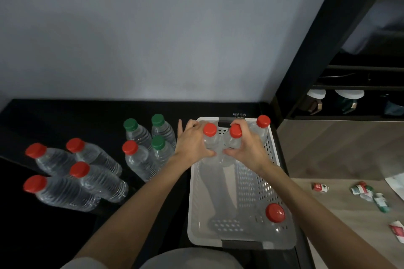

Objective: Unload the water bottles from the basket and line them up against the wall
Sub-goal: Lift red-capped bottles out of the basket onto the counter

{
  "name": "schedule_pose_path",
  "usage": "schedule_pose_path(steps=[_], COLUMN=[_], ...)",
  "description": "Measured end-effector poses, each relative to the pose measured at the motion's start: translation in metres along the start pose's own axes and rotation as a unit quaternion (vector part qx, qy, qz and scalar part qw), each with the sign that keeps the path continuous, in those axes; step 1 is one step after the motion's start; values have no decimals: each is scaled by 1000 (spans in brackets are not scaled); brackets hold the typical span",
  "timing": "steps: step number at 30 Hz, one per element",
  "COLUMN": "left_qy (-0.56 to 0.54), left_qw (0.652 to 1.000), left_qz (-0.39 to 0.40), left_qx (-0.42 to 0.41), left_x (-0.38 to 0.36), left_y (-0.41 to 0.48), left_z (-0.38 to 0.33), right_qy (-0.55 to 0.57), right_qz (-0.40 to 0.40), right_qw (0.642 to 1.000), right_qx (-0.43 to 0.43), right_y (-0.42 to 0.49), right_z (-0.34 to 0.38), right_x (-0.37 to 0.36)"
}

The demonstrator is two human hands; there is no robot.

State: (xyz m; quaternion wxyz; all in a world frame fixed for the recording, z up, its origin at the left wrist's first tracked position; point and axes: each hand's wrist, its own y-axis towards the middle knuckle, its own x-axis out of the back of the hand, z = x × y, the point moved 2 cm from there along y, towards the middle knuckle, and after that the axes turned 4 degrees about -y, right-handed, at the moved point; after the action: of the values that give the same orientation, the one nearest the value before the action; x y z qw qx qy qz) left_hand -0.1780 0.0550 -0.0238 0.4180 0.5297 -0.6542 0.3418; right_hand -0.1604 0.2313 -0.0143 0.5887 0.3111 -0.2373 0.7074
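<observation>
A white perforated basket (240,244) sits on the black table at the right. My left hand (192,142) is closed around a red-capped water bottle (210,135) at the basket's far end. Beside it, my right hand (247,148) grips a second red-capped bottle (235,134). Two more red-capped bottles stand in the basket, one at the far right corner (262,124) and one at the near right (275,214). Left of the basket stand two clusters of bottles: several red-capped ones (87,172) and a group with green caps (157,137).
A pale wall (153,39) rises behind the black table (65,116). Dark shelving (349,94) stands at the right. Crumpled labels and wrappers (367,192) lie on the wooden floor to the right of the table.
</observation>
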Motion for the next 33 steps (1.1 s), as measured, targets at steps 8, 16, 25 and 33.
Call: schedule_pose_path(steps=[8,16,25,33], left_qy=[-74,-202,-273,-257], left_qw=[997,976,934,920], left_qz=[-14,-84,-227,-288], left_qx=[-2,3,-42,-70], left_x=[10,39,121,184], left_y=[-12,-28,-73,-130], left_z=[-9,-25,-62,-37], right_qy=[-15,-52,-55,-12], right_qz=[-12,-61,-153,-155], right_qw=[1000,997,978,969], right_qx=[-7,23,134,193], right_y=[-13,-40,-59,-73], right_z=[2,42,114,185], right_x=[5,45,100,83])
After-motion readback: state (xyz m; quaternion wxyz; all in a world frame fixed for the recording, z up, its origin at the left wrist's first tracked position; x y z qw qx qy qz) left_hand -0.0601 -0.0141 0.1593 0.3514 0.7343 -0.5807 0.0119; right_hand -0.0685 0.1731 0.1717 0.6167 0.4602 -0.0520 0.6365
